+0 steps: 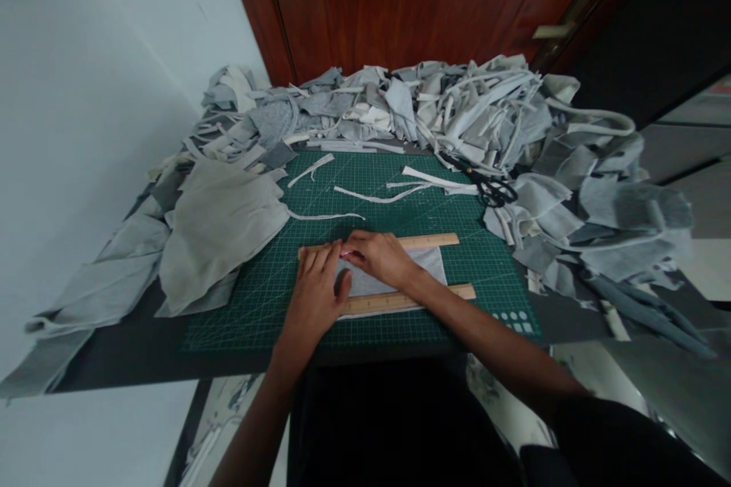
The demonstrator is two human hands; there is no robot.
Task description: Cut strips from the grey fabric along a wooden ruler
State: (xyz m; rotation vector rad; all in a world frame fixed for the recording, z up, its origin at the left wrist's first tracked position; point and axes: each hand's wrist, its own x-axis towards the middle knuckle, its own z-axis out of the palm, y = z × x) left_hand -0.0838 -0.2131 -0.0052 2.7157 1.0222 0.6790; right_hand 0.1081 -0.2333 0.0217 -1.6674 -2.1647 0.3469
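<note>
I am seeing pale grey cloth (429,265) and tan rulers (374,303), while the green mat (400,214) is showing a pale grid pattern.

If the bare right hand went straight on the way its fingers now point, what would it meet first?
Most likely the bare left hand, whose fingers lie across the far straight, light-brown wooden ruler. Depth is unclear; the hands may already touch.
</note>
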